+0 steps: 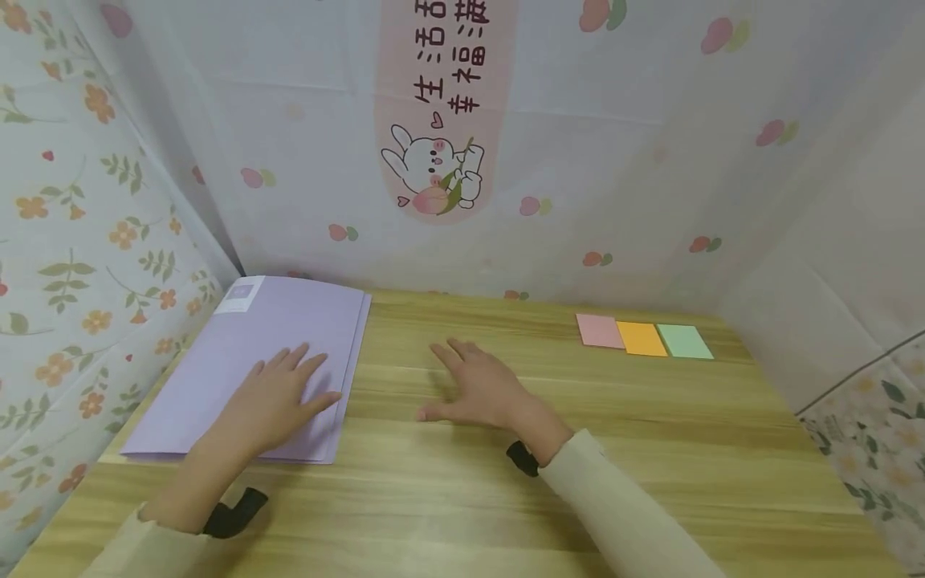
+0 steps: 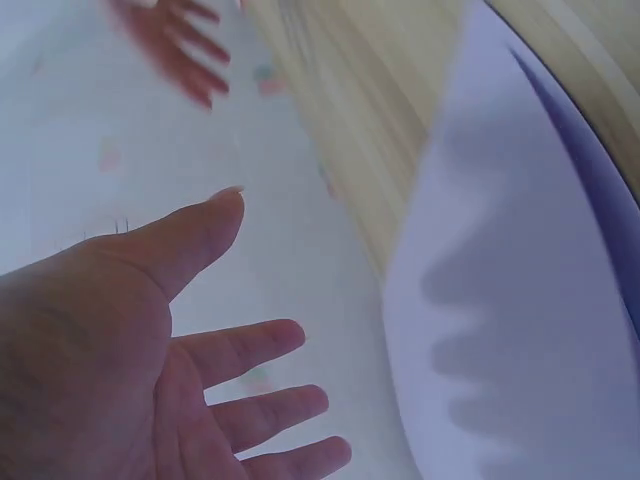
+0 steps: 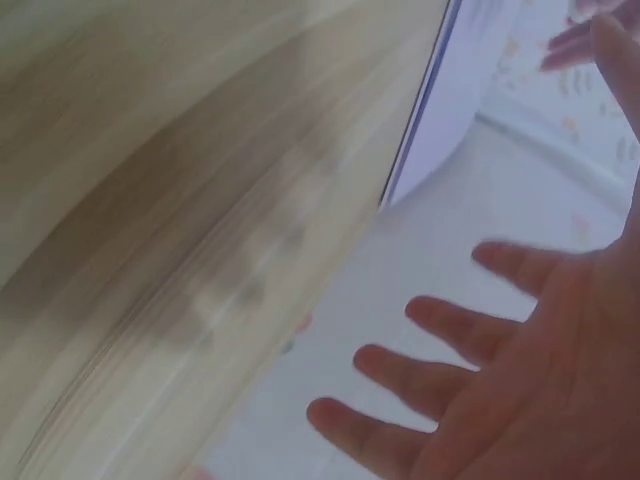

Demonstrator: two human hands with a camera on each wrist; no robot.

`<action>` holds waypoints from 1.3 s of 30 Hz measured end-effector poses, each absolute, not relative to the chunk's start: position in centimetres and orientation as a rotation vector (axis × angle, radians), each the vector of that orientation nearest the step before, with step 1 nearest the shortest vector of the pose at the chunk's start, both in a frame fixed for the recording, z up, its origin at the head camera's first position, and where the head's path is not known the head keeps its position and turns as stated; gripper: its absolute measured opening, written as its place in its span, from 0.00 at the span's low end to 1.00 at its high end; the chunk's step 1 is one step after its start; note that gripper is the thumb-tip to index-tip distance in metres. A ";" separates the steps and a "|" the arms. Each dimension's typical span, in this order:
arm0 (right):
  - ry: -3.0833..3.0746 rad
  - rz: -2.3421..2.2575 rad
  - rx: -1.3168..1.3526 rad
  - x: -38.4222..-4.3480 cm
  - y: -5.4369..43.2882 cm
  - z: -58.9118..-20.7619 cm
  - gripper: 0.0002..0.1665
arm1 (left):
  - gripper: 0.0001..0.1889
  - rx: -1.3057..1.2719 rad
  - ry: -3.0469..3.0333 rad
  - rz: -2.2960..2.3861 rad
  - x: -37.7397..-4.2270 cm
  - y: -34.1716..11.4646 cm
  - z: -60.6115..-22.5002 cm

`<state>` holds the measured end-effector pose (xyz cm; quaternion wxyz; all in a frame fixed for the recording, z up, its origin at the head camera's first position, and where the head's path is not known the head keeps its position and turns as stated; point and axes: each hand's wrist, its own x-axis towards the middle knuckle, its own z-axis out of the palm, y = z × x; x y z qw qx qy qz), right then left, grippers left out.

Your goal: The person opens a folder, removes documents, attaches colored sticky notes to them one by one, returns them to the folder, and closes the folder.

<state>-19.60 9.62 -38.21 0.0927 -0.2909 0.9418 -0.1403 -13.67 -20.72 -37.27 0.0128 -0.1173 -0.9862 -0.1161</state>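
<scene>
A lilac folder (image 1: 303, 321) with a white label (image 1: 241, 295) at its upper left corner lies on the left of the wooden table. Over it my left hand (image 1: 270, 401) hovers with fingers spread, holding nothing; in the left wrist view a gap and the fingers' shadows show between that hand (image 2: 110, 350) and the folder (image 2: 520, 270). To the right of the folder, my right hand (image 1: 484, 389) is above bare wood, fingers extended and thumb apart. The right wrist view shows its palm (image 3: 540, 390) with nothing in it.
Pink (image 1: 600, 331), orange (image 1: 641, 339) and green (image 1: 684, 341) sticky note pads sit side by side at the table's back right. A printed cloth (image 1: 614, 160) with a rabbit picture hangs behind the table (image 1: 433, 498). Flowered cloth (image 1: 94, 257) stands along the left side.
</scene>
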 end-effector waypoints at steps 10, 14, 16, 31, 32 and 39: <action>2.658 -0.224 -1.062 -18.7 5.0 -39.1 0.62 | 0.45 -0.130 -3.090 -0.368 -11.2 -29.3 -39.0; 2.592 -0.251 -1.061 -18.5 2.6 -39.3 0.60 | 0.49 -0.043 -3.093 -0.489 -10.1 -32.3 -39.8; 2.567 -0.271 -1.042 -18.7 1.6 -39.4 0.61 | 0.49 -0.001 -3.095 -0.553 -9.8 -33.4 -40.0; 2.559 -0.149 -1.001 -21.0 -2.4 -41.1 0.60 | 0.49 -0.007 -3.131 -0.791 -10.5 -34.6 -42.4; 2.565 -0.148 -0.997 -21.0 -2.7 -41.1 0.59 | 0.50 -0.012 -3.138 -0.765 -10.5 -34.5 -42.6; 2.585 -0.102 -1.077 -20.9 -5.1 -41.3 0.59 | 0.56 0.004 -3.187 -0.586 -9.8 -33.7 -43.4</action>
